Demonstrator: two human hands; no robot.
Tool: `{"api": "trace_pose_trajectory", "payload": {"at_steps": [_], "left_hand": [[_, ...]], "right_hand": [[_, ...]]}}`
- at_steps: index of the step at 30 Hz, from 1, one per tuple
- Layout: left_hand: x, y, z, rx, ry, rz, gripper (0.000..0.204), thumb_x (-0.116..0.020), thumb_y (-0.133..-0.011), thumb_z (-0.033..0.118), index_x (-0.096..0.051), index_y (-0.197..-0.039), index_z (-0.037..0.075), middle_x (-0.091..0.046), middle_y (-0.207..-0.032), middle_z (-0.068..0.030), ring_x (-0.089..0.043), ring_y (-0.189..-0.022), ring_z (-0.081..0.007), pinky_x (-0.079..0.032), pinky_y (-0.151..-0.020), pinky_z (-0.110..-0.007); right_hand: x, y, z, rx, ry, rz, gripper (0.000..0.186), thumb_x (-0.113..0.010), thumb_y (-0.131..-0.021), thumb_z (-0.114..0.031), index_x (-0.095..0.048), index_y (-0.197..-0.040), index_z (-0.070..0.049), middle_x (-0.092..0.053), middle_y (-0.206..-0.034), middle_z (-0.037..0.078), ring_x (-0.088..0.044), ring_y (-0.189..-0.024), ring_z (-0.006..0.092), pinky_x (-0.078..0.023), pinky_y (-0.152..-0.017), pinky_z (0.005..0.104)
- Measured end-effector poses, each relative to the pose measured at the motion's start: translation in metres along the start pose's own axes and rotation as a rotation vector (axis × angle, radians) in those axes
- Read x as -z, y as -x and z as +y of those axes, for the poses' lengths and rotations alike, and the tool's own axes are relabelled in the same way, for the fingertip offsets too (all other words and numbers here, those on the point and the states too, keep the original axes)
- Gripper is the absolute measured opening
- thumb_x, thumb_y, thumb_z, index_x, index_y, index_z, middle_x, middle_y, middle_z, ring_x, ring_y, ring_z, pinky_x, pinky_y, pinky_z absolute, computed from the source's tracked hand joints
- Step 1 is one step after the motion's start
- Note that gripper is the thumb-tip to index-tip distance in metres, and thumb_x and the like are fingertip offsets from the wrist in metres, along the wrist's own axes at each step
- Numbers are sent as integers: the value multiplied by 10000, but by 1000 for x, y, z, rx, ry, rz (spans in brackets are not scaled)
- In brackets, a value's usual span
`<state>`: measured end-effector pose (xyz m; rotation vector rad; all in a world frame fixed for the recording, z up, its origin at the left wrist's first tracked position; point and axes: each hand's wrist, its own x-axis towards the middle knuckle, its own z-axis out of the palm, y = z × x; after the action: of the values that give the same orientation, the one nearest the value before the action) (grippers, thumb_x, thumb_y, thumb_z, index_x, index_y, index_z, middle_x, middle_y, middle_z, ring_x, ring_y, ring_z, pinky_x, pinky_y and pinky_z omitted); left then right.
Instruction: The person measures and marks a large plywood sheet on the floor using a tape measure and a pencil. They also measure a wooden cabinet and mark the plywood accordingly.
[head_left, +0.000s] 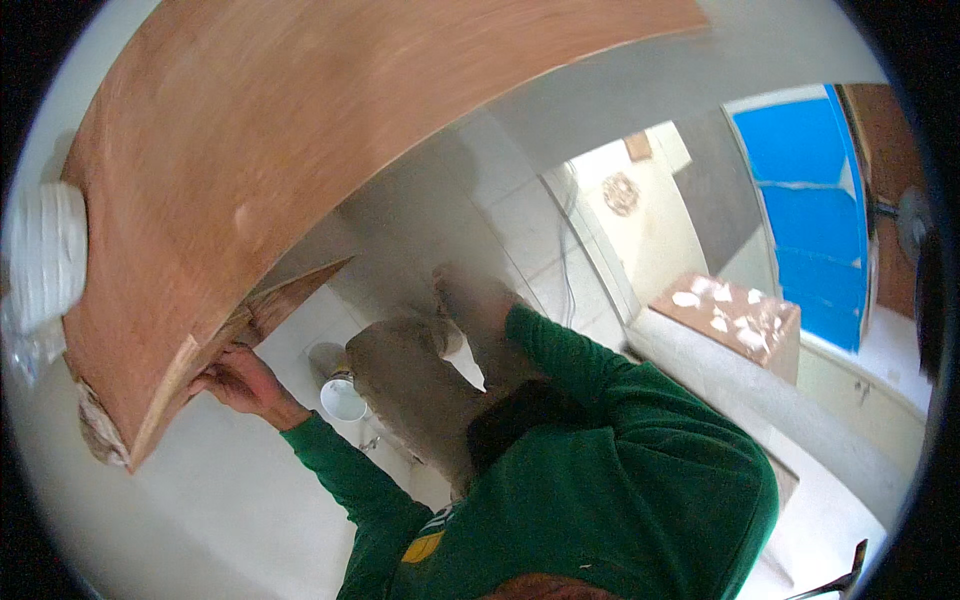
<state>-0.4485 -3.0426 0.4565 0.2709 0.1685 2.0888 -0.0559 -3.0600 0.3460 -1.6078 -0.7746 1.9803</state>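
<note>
Panel (330, 110) of reddish-brown wood sweeps across the upper left, its top cut off by the frame and its curve at least partly the lens's bending. At its lower edge, the person's left hand (243, 384) has its fingers bent and gripping the wood; the fingertips are partly hidden there. Just beyond that hand, a narrower wooden piece (300, 297) slants off from the panel; where the two meet is in shadow and hard to make out.

The right hand (472, 300) is smeared by motion in front of the trousers (405, 375), well apart from the panel; whether its fingers are open or closed, and whether they hold anything, I cannot tell. Both arms wear green sleeves.

A white ribbed object (48, 255) shows beside the panel at the far left, too unclear to name. Below the left knee is a round white container (343, 400), partly covered by the leg. To the right, white scraps lie on a brown box (735, 318), and a blue sheet (808, 215) stands behind it.
</note>
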Motion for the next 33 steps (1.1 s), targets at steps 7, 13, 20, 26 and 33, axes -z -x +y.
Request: {"api": "trace_pose_trajectory", "payload": {"at_steps": [7,13,20,26,33], "left_hand": [[-3,0,16,93,-94,302,367,-755,-991,141,-687,-1317,-10,-652,-1483,-169,-566,-1398,-331,-410,-1248,-517],[-39,28,11,335,74,379,323,-722,-1014,135,-691,-1305,-1,-631,-1507,-176,-553,-1417,-340,-413,-1253,-508],[-73,37,-2,250,-525,454,377,-683,-1065,239,-664,-1363,9,-665,-1431,-146,-611,-1321,-319,-467,-1211,-467],[-118,89,-111,635,-1159,811,445,-671,-1085,282,-584,-1454,50,-681,-1352,-80,-639,-1282,-278,-546,-1132,-416],[-292,135,-431,743,-1202,400,521,-634,-1098,329,-513,-1512,36,-614,-1461,-123,-592,-1359,-306,-482,-1198,-491]], "right_hand": [[115,93,16,48,-606,190,345,-635,-1056,-297,-652,-1340,-101,-691,-1125,67,-698,-988,198,-604,-824,373],[232,249,34,87,-659,682,402,-679,-1015,-382,-635,-1275,-78,-686,-1042,98,-699,-856,229,-610,-641,416],[356,320,74,18,-842,951,361,-713,-997,-371,-635,-1197,-82,-686,-930,106,-687,-754,243,-589,-580,421],[456,298,112,-43,-844,908,274,-751,-977,-340,-664,-1043,-88,-664,-835,83,-656,-660,214,-559,-532,400],[553,290,140,-92,-535,816,337,-797,-960,-323,-756,-1144,-43,-744,-1055,37,-662,-1011,163,-499,-958,324]]}}
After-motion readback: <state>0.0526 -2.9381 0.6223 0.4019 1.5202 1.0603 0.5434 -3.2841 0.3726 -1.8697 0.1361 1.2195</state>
